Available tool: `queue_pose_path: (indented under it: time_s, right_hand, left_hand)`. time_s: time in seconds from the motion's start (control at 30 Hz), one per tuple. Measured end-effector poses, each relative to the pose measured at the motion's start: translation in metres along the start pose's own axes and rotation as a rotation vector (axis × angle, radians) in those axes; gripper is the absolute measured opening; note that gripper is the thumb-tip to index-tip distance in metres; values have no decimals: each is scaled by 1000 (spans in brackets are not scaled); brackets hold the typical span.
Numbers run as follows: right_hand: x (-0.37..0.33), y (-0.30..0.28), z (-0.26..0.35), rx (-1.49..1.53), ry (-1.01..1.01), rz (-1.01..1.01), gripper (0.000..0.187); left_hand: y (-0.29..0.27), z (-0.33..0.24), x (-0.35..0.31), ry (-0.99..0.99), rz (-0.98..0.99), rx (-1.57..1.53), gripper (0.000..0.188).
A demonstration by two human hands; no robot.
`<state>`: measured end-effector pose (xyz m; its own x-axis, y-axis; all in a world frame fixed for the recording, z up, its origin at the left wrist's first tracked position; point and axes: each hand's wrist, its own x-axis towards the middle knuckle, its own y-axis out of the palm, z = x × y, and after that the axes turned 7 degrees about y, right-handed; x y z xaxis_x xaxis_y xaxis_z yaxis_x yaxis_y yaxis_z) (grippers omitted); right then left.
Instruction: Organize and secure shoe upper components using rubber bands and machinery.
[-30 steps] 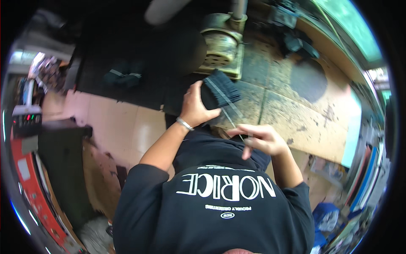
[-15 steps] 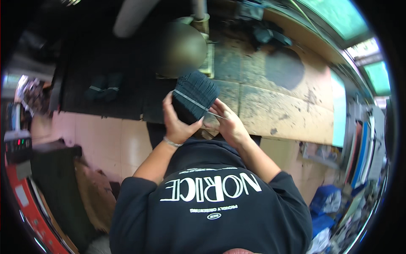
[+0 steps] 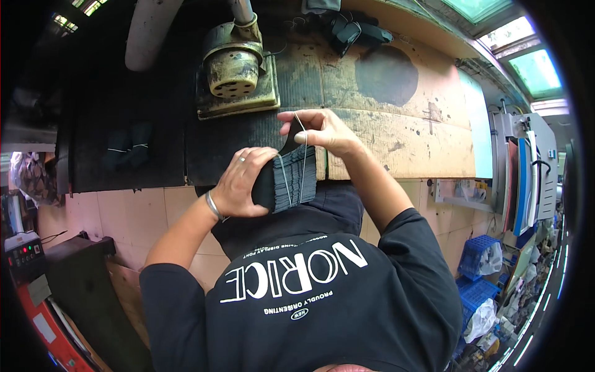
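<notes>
A thick stack of thin dark grey pieces (image 3: 295,186) is held over the near edge of the table, its layered edges facing up and right. My left hand (image 3: 238,186) is closed round its left side, thumb below and fingers on top. Pale elastic band (image 3: 282,170) crosses the layers, and another stretch of it rises to my right hand (image 3: 327,131). The right thumb and fingers pinch that band and pull it up from the stack. A dark flap (image 3: 289,142) stands up between the hands; whether the right fingers also grip it I cannot tell.
Beyond the hands stands a worn machine with a perforated round head (image 3: 232,71) on a square base. Stained cardboard (image 3: 403,139) covers the table's right half. Banded dark bundles (image 3: 129,147) lie on the left, and dark items (image 3: 353,34) at the back. Blue crates (image 3: 480,257) stand at right.
The stack has turned so its layers face up and right. My right hand has left its side and lifted above it, pulling the band out. The view has shifted, with the machine now sharp.
</notes>
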<state>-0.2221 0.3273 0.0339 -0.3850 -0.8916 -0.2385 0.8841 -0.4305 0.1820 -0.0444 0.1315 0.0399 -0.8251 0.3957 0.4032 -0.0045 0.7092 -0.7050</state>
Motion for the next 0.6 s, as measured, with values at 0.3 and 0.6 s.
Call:
queue_pose_path:
  time_s: [0.3, 0.6]
  right_hand:
    - [-4, 13, 0, -94, -183, 74, 39]
    - [-24, 67, -54, 238, 19, -323, 20]
  left_hand:
    - [20, 40, 12, -64, 69, 58, 93]
    - [40, 52, 8, -484, -271, 219, 97]
